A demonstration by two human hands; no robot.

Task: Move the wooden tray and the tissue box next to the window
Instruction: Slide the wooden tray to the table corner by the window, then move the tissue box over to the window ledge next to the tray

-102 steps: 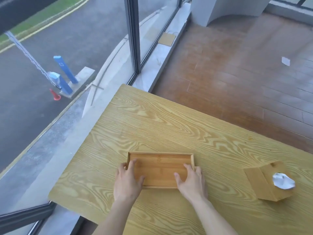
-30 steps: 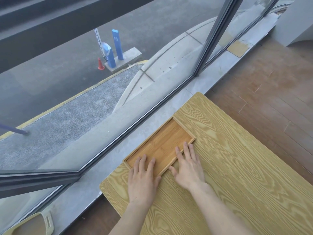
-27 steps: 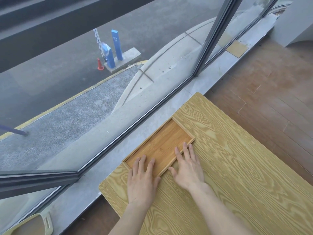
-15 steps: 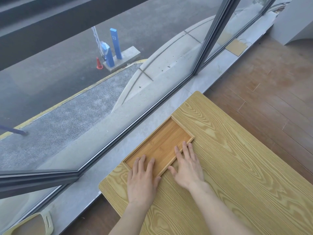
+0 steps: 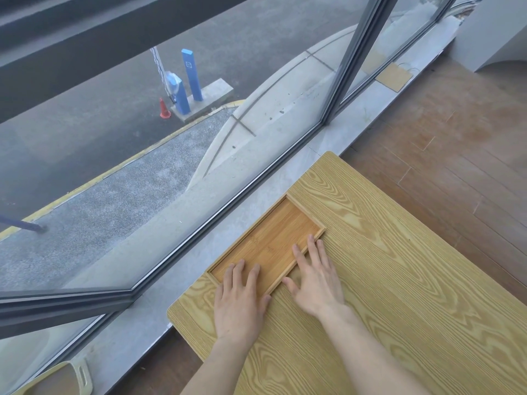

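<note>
The shallow wooden tray (image 5: 273, 238) lies flat on the yellow-grained table (image 5: 399, 280), its long side flush with the table edge nearest the window. My left hand (image 5: 238, 297) rests palm down at the tray's near end, fingers spread over its rim and onto its floor. My right hand (image 5: 315, 276) lies flat beside it, fingertips over the tray's right rim, thumb against the rim's outer side. Neither hand curls around anything. The tissue box is out of view.
A grey stone sill (image 5: 242, 212) runs between the table and the floor-to-ceiling window (image 5: 171, 138), with a dark mullion (image 5: 353, 58) rising beyond. Brown wood flooring (image 5: 456, 138) lies to the right. A pale slipper (image 5: 57, 377) sits on the floor at the bottom left.
Since 3.4 s ago the tray has gone from mid-table to the window-side edge, and the view turned toward the window. Over the last second both hands and the tray stay nearly still.
</note>
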